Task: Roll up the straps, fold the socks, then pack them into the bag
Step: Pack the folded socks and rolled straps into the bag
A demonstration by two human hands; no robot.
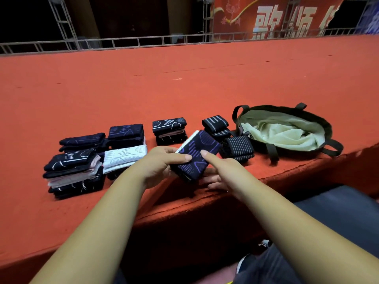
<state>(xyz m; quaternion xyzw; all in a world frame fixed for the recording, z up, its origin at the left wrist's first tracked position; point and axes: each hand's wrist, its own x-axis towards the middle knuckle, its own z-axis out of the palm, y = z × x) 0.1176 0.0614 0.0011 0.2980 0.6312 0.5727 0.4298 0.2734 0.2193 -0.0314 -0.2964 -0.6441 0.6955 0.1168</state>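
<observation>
Head view: over the near edge of the red-carpeted platform (184, 89), both hands hold one folded sock (196, 154), dark with purple lines and a white edge, lifted just above the carpet. The left hand (162, 163) pinches its left end, thumb on top and fingers curled beneath. The right hand (220, 173) grips the near end, forefinger laid on top and the other fingers underneath. Towards the near left corner lies a stack of folded socks (73, 171), with a white folded pair (124, 157) just beside it. Behind these, three more dark folded bundles (125, 134) form a row. Right of the held sock, two rolled straps (238, 147) lie touching each other. Beyond them, by the right edge, the open bag (283, 130) shows its pale lining. At the far edge runs a metal railing (143, 41), with a red banner (276, 17) behind.
</observation>
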